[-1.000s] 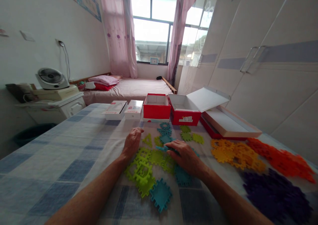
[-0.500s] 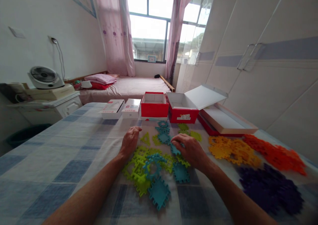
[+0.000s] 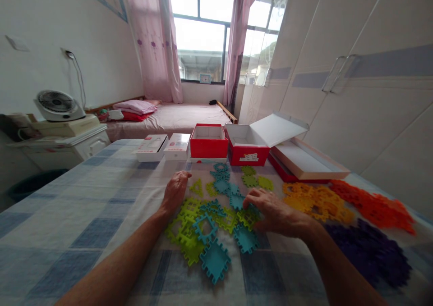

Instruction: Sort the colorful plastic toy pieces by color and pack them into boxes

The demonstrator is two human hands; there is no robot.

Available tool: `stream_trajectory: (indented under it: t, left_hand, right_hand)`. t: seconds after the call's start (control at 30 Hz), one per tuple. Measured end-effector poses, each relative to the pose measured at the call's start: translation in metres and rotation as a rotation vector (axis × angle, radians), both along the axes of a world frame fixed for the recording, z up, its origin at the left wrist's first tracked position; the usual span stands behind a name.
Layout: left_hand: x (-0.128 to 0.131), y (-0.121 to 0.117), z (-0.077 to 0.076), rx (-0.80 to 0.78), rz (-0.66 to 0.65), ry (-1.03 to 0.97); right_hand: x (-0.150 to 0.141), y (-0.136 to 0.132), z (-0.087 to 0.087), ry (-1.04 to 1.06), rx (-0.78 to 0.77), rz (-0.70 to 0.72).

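My left hand (image 3: 175,190) rests palm down on the checked cloth, fingers loosely curled, touching the left edge of a spread of lime green puzzle tiles (image 3: 187,234). My right hand (image 3: 274,214) lies over green and teal tiles at the right side of the spread, fingers bent down onto them. Teal tiles (image 3: 214,261) lie mixed in among the green ones, one with an open square frame (image 3: 204,225) on top. A green triangle piece (image 3: 196,187) sits just right of my left hand.
Yellow tiles (image 3: 316,202), orange tiles (image 3: 375,207) and purple tiles (image 3: 375,247) lie in heaps at the right. Open red boxes (image 3: 209,143) and small white boxes (image 3: 152,147) line the far table edge. A wardrobe (image 3: 355,85) is at the right, a bed (image 3: 176,116) beyond.
A teal frame tile that my right hand held a second ago now lies on the green tiles. My right hand has shifted right and lowered onto tiles; the left hand stayed put.
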State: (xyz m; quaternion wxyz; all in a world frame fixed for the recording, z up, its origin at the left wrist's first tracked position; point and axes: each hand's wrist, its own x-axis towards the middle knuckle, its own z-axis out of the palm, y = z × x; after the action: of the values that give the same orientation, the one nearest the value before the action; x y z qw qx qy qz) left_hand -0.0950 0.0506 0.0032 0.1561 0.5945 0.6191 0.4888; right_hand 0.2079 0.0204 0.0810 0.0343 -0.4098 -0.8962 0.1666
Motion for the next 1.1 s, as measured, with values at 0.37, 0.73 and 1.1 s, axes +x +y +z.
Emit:
stream_trajectory:
  t: [0.37, 0.73, 1.1]
  left_hand:
    - [0.000, 0.001, -0.001, -0.009, 0.017, 0.004]
    - [0.003, 0.000, 0.002, -0.033, 0.016, 0.004]
    - [0.003, 0.001, 0.001, -0.026, 0.012, 0.016]
  right_hand:
    - [-0.023, -0.007, -0.011, -0.110, 0.149, -0.044]
    - [-0.035, -0.010, -0.008, 0.217, 0.029, 0.008]
    - [-0.052, -0.017, -0.031, 0.234, -0.004, -0.017]
